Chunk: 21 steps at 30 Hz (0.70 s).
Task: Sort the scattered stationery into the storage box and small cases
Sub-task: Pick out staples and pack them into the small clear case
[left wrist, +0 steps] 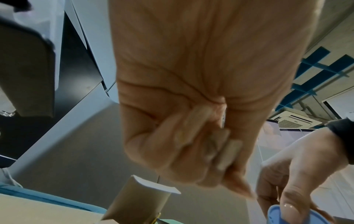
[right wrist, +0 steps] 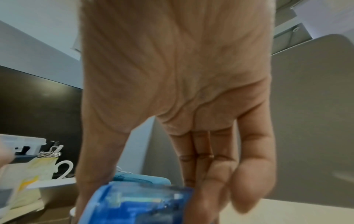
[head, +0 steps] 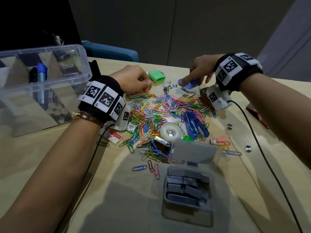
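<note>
paper clips (head: 156,115) mostly lie unsorted at table centre. staples fill the near small case (head: 187,190); pens stand in the far-left storage box (head: 42,78). left hand (head: 134,78) pinches clips; right hand (head: 202,71) fingers curl round a blue case (head: 189,83).

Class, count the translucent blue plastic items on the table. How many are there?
2. One blue item is gripped by the right hand; the other lies right of the tape roll. Paper clips may hide more.

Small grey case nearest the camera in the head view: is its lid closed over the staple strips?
No. The small grey case sits open with its lid tipped back, and the grey staple strips inside are exposed.
</note>
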Each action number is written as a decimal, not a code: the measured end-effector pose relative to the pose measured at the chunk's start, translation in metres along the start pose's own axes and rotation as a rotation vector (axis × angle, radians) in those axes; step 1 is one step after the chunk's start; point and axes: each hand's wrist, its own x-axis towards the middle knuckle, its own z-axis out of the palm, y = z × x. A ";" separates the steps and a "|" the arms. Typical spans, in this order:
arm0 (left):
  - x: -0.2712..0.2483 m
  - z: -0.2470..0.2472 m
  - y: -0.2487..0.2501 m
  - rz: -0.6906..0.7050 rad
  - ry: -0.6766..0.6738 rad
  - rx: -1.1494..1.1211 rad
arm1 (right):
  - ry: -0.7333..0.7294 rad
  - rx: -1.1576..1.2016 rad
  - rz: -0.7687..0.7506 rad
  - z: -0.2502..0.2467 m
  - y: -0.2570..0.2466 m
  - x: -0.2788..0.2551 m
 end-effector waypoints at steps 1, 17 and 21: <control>0.001 0.000 0.000 -0.008 0.004 -0.001 | -0.008 -0.003 -0.003 0.001 -0.002 0.000; -0.028 0.006 0.040 0.168 -0.255 -0.175 | -0.045 -0.082 -0.350 0.034 -0.020 -0.113; -0.035 0.013 0.048 0.152 -0.237 0.028 | -0.071 -0.065 -0.405 0.050 -0.018 -0.144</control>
